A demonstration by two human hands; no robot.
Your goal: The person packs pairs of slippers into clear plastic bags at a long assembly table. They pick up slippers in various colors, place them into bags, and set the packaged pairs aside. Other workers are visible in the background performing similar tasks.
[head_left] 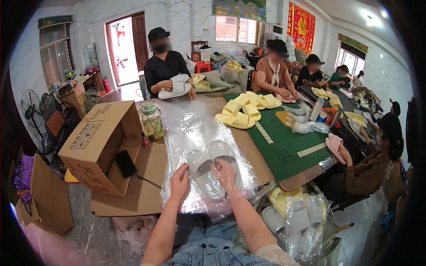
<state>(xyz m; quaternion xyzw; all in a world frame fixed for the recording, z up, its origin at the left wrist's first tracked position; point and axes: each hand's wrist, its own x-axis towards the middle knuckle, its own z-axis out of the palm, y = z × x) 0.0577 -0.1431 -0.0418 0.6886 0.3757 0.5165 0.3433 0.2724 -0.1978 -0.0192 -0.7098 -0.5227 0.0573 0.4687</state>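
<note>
A pair of grey slippers [207, 181] lies side by side on a stack of clear plastic bags [184, 119] in front of me. Glossy film surrounds them; whether they are fully inside a bag I cannot tell. My left hand [179, 181] is closed at the left of the pair, its fingertips pinching the edge of the clear film. Over the slippers, my right hand [225, 176] has its fingers curled in at the inner side of the pair, gripping a slipper. Part of the right-hand slipper is hidden beneath that hand.
An open cardboard box [104, 146] with a black phone [126, 163] stands left, beside a glass jar [152, 120]. Yellow slippers [237, 119] lie right, near a green mat [284, 142]. Bagged slippers [301, 217] hang low right. Across the table a person holds white slippers [175, 88]; others work right.
</note>
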